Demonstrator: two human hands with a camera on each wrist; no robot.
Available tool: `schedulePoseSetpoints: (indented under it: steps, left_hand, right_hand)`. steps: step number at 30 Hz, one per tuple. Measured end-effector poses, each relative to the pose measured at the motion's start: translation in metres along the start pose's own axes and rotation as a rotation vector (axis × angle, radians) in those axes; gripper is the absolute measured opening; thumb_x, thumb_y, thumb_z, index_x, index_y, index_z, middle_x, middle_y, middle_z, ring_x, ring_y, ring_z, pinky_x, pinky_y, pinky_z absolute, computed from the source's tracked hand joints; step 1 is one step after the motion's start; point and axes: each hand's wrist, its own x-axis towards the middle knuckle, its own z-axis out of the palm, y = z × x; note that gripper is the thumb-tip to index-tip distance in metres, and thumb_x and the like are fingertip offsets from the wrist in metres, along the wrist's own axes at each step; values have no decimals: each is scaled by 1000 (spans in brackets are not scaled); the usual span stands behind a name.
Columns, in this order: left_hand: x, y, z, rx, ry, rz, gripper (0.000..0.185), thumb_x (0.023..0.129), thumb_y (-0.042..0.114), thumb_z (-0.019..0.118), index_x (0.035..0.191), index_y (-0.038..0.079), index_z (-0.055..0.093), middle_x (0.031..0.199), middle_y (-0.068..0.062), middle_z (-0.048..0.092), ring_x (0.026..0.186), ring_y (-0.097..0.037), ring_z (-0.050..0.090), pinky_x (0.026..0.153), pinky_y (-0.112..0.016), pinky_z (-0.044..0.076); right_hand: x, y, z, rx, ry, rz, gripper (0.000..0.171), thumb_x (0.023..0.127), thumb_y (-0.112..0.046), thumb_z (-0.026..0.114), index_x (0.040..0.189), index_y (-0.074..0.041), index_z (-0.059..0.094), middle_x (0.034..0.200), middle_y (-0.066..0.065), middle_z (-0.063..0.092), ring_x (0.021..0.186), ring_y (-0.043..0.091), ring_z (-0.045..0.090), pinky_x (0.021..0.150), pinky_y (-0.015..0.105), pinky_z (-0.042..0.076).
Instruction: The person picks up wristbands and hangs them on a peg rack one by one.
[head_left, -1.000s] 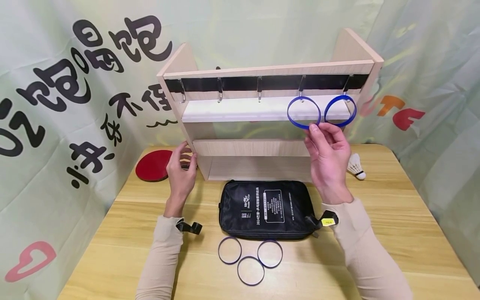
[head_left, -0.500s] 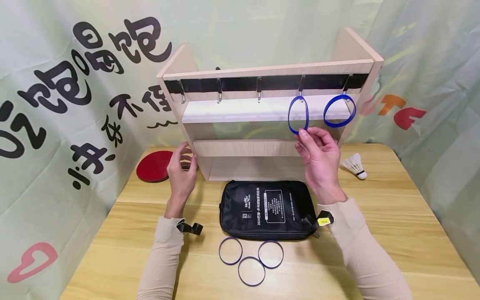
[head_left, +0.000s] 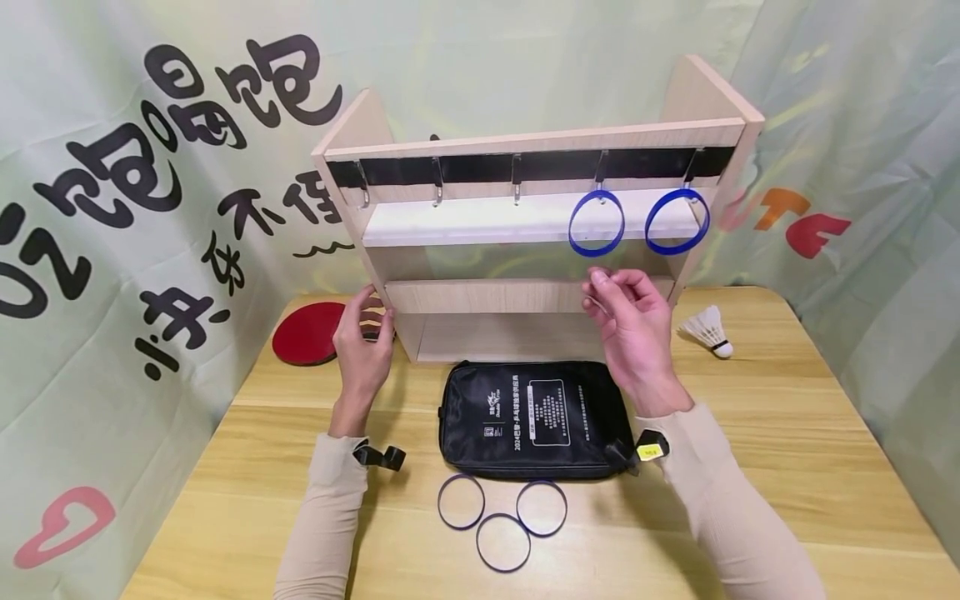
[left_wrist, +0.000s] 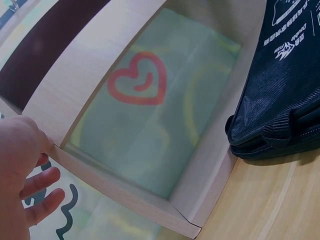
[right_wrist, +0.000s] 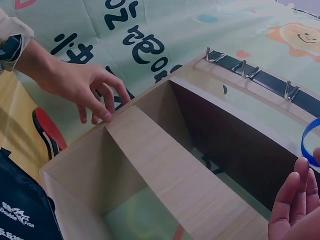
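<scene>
Two blue rings hang side by side from the shelf's right-hand hooks: the left ring (head_left: 596, 252) and the right ring (head_left: 677, 247). Just below the left ring is my right hand (head_left: 633, 329), thumb and fingers loosely bent, with nothing held. The right wrist view shows its fingers (right_wrist: 292, 200) close under a blue ring (right_wrist: 305, 142). My left hand (head_left: 363, 354) touches the left side of the wooden shelf (head_left: 487, 297). In the left wrist view, the lower fingers (left_wrist: 42, 182) are spread along the outside of that panel. Three dark rings (head_left: 503, 571) lie near the front of the table.
A black zip bag (head_left: 536, 421) lies before the shelf. A red table tennis bat (head_left: 307, 333) is at the left and a shuttlecock (head_left: 708, 331) at the right. Several metal hooks (head_left: 517, 192) line the black strip. A printed curtain (head_left: 150, 350) surrounds the wooden table (head_left: 787, 467).
My right hand has let go of the left blue ring and moved down and left. The ring swung edge-on, then faced forward again, hanging from its hook. My left hand has stayed put.
</scene>
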Motion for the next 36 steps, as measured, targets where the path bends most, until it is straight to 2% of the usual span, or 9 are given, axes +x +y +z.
schedulePoseSetpoints:
  steps: [3,8,10,17,21,25,29,33,36]
  left_hand:
    - [0,1,0,7,-1,2,40,90,-7,70,128,-5,62,106,-24,70,83,-35,70,71,-31,62]
    - [1,1,-1,-1,3,-2,40,90,-7,70,129,-5,62,106,-25,69,82,-36,69,73,-12,55]
    - [1,1,-1,1,3,-1,41,90,-7,70,129,-5,62,106,-25,69,82,-36,69,73,-13,56]
    - [1,1,-1,6,-5,-2,40,90,-7,70,130,-5,61,107,-25,69,83,-36,69,69,-49,61]
    - [1,1,0,-1,-8,2,40,90,-7,70,129,-6,61,107,-26,69,83,-36,68,69,-56,60]
    - [1,0,0,-3,-6,-4,40,91,-6,70,130,-5,62,107,-25,69,83,-36,68,71,-35,63]
    - [0,-1,0,-15,-2,-7,40,91,-6,70,130,-4,62,106,-25,69,83,-37,68,74,-8,53]
    - [0,-1,0,-26,-1,-2,40,90,-7,70,129,-5,62,106,-26,69,82,-38,68,75,-4,49]
    - [0,-1,1,-31,7,1,40,90,-7,70,129,-6,62,105,-28,69,82,-39,67,74,-4,50]
  right_hand:
    - [-3,0,-4,-8,-8,19,15,92,-1,73,86,-9,61,95,3,76,80,14,71,71,22,59]
    - [-10,1,-12,-39,-25,35,15,92,-1,72,87,-10,62,97,2,76,81,13,71,73,22,59]
    - [-13,3,-16,-57,-23,39,15,92,0,72,86,-10,62,97,2,76,82,13,71,74,23,59]
    - [-27,14,-30,-148,-14,54,18,92,4,71,88,-11,61,99,1,76,83,12,72,74,24,60]
    - [-35,22,-38,-204,-38,76,20,92,5,70,99,-12,62,100,-1,76,86,11,71,76,24,60]
    - [-46,32,-47,-279,-86,100,26,92,8,67,108,-12,62,102,-3,76,87,9,72,76,24,61]
    - [-58,41,-55,-399,-174,97,27,90,10,68,112,-5,62,104,-2,76,88,9,73,77,24,62]
    - [-70,46,-64,-570,-291,48,31,88,9,72,116,7,59,108,2,75,92,9,72,79,25,62]
    - [-78,46,-70,-660,-375,29,34,86,7,75,117,9,59,112,8,73,97,11,71,82,25,62]
